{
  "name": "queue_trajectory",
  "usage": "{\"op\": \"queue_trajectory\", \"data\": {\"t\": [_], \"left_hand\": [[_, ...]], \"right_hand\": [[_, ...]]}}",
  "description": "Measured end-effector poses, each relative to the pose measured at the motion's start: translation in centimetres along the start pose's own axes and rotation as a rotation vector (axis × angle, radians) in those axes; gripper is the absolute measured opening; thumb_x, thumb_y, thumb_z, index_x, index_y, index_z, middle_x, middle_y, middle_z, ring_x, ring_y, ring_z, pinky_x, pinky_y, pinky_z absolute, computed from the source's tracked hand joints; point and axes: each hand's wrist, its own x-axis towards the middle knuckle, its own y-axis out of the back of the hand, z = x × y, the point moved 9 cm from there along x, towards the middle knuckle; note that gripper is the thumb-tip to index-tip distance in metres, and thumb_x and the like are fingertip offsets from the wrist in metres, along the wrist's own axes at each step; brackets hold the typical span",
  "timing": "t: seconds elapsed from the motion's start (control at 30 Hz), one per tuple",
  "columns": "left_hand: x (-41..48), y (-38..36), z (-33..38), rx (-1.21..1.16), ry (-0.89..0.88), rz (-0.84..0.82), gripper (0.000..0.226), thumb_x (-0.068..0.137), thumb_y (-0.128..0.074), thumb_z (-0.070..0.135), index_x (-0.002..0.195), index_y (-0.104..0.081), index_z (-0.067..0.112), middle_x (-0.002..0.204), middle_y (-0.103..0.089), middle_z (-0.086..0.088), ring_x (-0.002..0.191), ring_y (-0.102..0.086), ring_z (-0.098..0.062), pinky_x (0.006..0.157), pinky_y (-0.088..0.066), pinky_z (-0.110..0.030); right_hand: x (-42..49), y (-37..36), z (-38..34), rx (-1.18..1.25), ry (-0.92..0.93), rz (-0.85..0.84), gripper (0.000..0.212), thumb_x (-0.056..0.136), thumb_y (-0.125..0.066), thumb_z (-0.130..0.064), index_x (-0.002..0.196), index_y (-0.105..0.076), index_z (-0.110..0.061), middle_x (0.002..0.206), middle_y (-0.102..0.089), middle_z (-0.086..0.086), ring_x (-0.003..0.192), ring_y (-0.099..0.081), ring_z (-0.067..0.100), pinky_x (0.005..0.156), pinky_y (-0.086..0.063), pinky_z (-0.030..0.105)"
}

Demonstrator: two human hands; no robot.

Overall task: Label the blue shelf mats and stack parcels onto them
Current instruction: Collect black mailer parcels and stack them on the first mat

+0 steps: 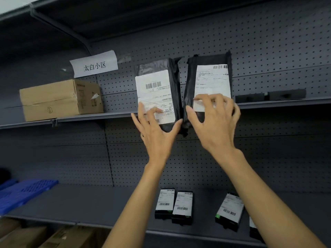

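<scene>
Risks first:
- Both bags are soft black poly and are gripped only at their lower ends. The tops are unsupported, so either can fold or slide out of a one-hand pinch. The film looks slick.
- Their bottoms hang below the lip of the upper shelf (89, 116), the one carrying the cardboard box (59, 99). My read is they're not seated yet; a snag on the lip while lifting in would twist them.
- Stood upright, they'd probably slump forward off the shelf. Flat is safer.
- I can't see a mat right of the box. The only blue mat (25, 192) is well below the box, slightly left of it, and I see no label on it. Parking here likely puts the bags on bare shelf, off-task.
- Anything dropped lands among the small boxed parcels (173, 205), below and right of the box.

Pose:
- Both arms are raised up and forward, backs of the hands to the camera.
- The left hand (155, 129) grips the left parcel (154, 90), with fingers spread over the lower label and thumb hooked round the bottom right corner.
- The right hand (214, 120) grips the right parcel (211, 79), with fingers curled across the label's lower edge and thumb on the bag's left side.
- The parcels are side by side, about touching, right of the box at roughly its height.
</scene>
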Motion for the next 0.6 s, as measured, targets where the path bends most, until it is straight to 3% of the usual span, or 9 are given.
{"op": "queue_trajectory", "data": {"t": [0.07, 0.13, 0.2, 0.27, 0.33, 0.43, 0.5, 0.6], "left_hand": [[-0.3, -0.3, -0.6, -0.019, 0.038, -0.010, 0.080, 0.071, -0.074, 0.062, 0.137, -0.036, 0.036, 0.164, 0.004, 0.007, 0.151, 0.008, -0.028, 0.109, -0.026, -0.047], [-0.5, -0.6, -1.1, -0.006, 0.060, -0.035, 0.102, 0.068, -0.076, 0.060, 0.150, -0.018, 0.043, 0.163, 0.012, 0.008, 0.151, 0.004, -0.030, 0.107, -0.032, -0.053], [-0.5, -0.9, -1.3, 0.025, 0.071, -0.058, 0.111, 0.067, -0.077, 0.059, 0.152, -0.006, 0.049, 0.163, 0.011, 0.006, 0.150, -0.004, -0.030, 0.105, -0.036, -0.054], [-0.7, -0.5, -1.2, 0.070, 0.084, -0.049, 0.111, 0.065, -0.075, 0.060, 0.151, -0.006, 0.051, 0.163, 0.002, 0.003, 0.146, -0.016, -0.029, 0.104, -0.039, -0.058], [-0.9, 0.2, -1.3, 0.123, 0.095, -0.020, 0.107, 0.062, -0.073, 0.058, 0.150, -0.012, 0.050, 0.160, -0.010, 0.001, 0.142, -0.026, -0.028, 0.104, -0.036, -0.060], [-1.7, 1.9, -2.2, 0.166, 0.101, 0.000, 0.105, 0.059, -0.072, 0.053, 0.149, -0.017, 0.050, 0.158, -0.015, 0.001, 0.138, -0.029, -0.026, 0.102, -0.033, -0.057], [-2.3, 3.4, -2.7, 0.210, 0.089, 0.024, 0.104, 0.060, -0.071, 0.054, 0.149, -0.018, 0.049, 0.158, -0.015, 0.001, 0.136, -0.031, -0.025, 0.100, -0.034, -0.055], [-3.1, 5.8, -3.2, 0.309, 0.074, 0.060, 0.104, 0.061, -0.072, 0.053, 0.150, -0.018, 0.047, 0.158, -0.016, -0.001, 0.136, -0.032, -0.028, 0.099, -0.034, -0.056]], "right_hand": [[-0.1, -1.0, 0.2, -0.035, -0.023, 0.001, 0.051, 0.083, -0.050, -0.064, 0.124, -0.051, -0.034, 0.138, -0.042, 0.001, 0.135, -0.030, 0.025, 0.111, -0.024, 0.056], [-0.7, -2.5, 0.5, -0.062, -0.025, -0.032, 0.065, 0.075, -0.064, -0.058, 0.132, -0.044, -0.035, 0.157, -0.021, 0.005, 0.148, -0.010, 0.032, 0.112, -0.020, 0.061], [-1.0, -3.3, 0.8, -0.048, -0.039, -0.030, 0.079, 0.071, -0.073, -0.053, 0.139, -0.037, -0.036, 0.163, -0.003, 0.008, 0.149, 0.003, 0.039, 0.112, -0.019, 0.066], [-1.2, -3.8, 1.1, -0.029, -0.049, -0.012, 0.091, 0.068, -0.077, -0.051, 0.145, -0.030, -0.038, 0.164, 0.004, 0.010, 0.147, 0.008, 0.045, 0.111, -0.017, 0.071], [-1.6, -4.1, 1.7, -0.021, -0.086, 0.008, 0.103, 0.066, -0.080, -0.048, 0.150, -0.020, -0.041, 0.164, 0.006, 0.012, 0.145, 0.008, 0.051, 0.110, -0.014, 0.073], [-2.7, -4.4, 2.6, 0.010, -0.126, 0.038, 0.117, 0.063, -0.084, -0.039, 0.154, -0.010, -0.041, 0.163, 0.004, 0.013, 0.144, -0.003, 0.053, 0.106, -0.027, 0.071], [-3.5, -4.5, 2.7, 0.039, -0.113, 0.061, 0.117, 0.062, -0.084, -0.037, 0.154, -0.011, -0.040, 0.163, 0.001, 0.012, 0.143, -0.012, 0.047, 0.103, -0.035, 0.065], [-4.6, -5.2, 1.7, 0.126, -0.070, 0.062, 0.114, 0.059, -0.078, -0.040, 0.153, -0.014, -0.040, 0.163, -0.001, 0.009, 0.144, -0.015, 0.039, 0.102, -0.035, 0.060]]}}
